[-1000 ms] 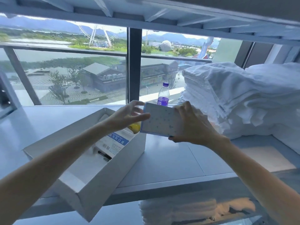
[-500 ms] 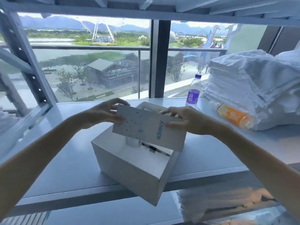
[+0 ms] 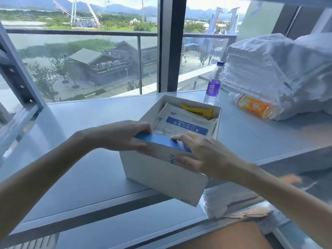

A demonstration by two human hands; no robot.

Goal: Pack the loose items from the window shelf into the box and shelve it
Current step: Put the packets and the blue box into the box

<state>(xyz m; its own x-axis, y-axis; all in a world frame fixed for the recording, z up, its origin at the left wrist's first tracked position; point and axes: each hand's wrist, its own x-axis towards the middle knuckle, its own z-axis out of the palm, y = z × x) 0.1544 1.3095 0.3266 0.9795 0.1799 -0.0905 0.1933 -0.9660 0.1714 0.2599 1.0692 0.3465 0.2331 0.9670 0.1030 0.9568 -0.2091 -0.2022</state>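
An open white cardboard box (image 3: 161, 178) stands on the grey window shelf (image 3: 80, 141), its near corner over the shelf's front edge. Inside lie a white packet with a blue label (image 3: 186, 124) and a yellow packet (image 3: 197, 111) behind it. A flat white carton with a blue edge (image 3: 161, 141) stands on edge against the box's near wall, partly sunk in. My left hand (image 3: 122, 135) grips its left end. My right hand (image 3: 203, 155) pinches its right end, thumb on the blue edge. A purple-labelled water bottle (image 3: 212, 89) stands behind the box; an orange bottle (image 3: 255, 106) lies to its right.
A tall stack of folded white towels (image 3: 278, 72) fills the shelf's right end, touching the orange bottle. A grey rack upright (image 3: 18, 72) rises at the left. Window glass runs behind the shelf. More white cloth (image 3: 224, 200) lies on the level below.
Both hands have lowered the flat carton from above the box into its near side. The view has moved closer and shifted down.
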